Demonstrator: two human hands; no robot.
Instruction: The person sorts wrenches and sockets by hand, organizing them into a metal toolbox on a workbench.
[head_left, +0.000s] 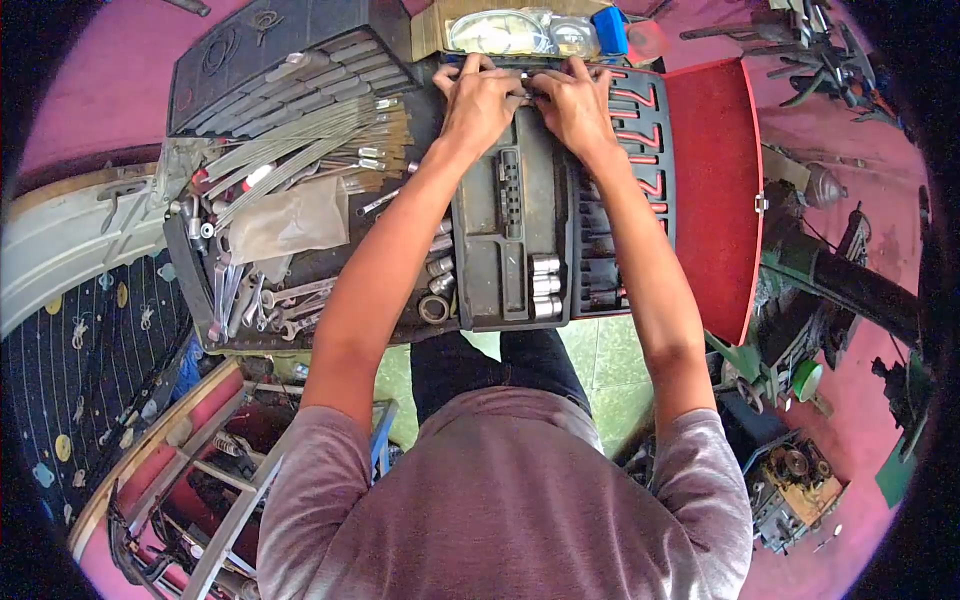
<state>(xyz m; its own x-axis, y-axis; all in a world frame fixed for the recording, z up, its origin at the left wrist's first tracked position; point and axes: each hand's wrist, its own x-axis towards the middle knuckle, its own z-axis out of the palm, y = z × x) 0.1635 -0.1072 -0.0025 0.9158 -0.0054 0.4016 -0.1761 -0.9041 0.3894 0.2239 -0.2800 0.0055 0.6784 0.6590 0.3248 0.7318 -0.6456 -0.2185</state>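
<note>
My left hand (480, 103) and my right hand (573, 107) are close together over the far end of a dark plastic tray (485, 275). Both have bent fingers and closed fingertips. Between them is a small shiny metal piece (524, 78), mostly hidden by the fingers, so its kind cannot be made out. A black rail (510, 190) lies lengthwise in the tray below my hands. Several chrome sockets (546, 285) sit in the near right compartment.
To the right stands an open red metal case (705, 180) with a black moulded insert (628, 120). Several wrenches (290, 300), a plastic bag (292, 225) and thin metal rods (300, 150) lie left. A cardboard box (430, 30) and a drawer cabinet (290, 70) stand behind.
</note>
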